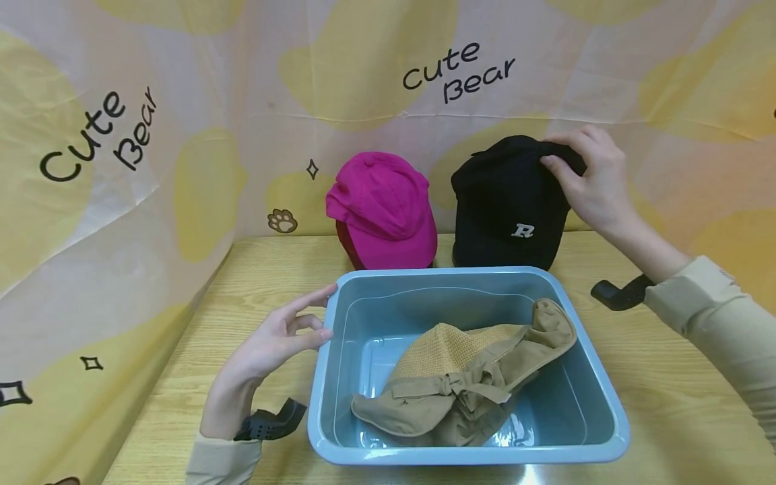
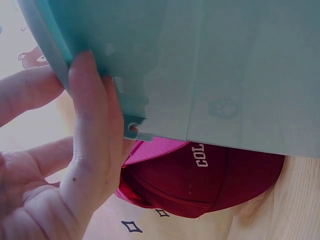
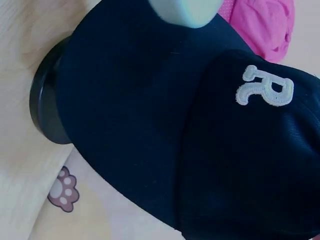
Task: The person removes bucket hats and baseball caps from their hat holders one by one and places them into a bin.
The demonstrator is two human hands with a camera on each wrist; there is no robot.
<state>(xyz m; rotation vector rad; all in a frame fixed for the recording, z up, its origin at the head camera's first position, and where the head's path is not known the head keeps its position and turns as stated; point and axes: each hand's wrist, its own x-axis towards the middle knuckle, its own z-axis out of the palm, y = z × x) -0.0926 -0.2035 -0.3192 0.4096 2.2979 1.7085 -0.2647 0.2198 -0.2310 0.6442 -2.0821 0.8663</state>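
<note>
My right hand (image 1: 597, 175) pinches the upper right of a black cap (image 1: 506, 195) with a white R on its front. In the right wrist view the cap's brim and crown fill most of the frame. My left hand (image 1: 281, 337) holds the left rim of a light blue plastic basin (image 1: 469, 456); in the left wrist view its fingers (image 2: 90, 115) lie against the outer wall under the rim. Inside the basin lies a khaki sun hat (image 1: 418, 397) with a straw-coloured woven crown and a tied bow.
A bright pink cap (image 1: 382, 202) stands behind the basin, left of the black one. Its dark red side (image 2: 215, 175) with white letters shows in the left wrist view. A round black base (image 3: 47, 95) sits under the black cap's brim. A printed curtain (image 1: 364, 81) hangs behind the wooden table (image 1: 267, 269).
</note>
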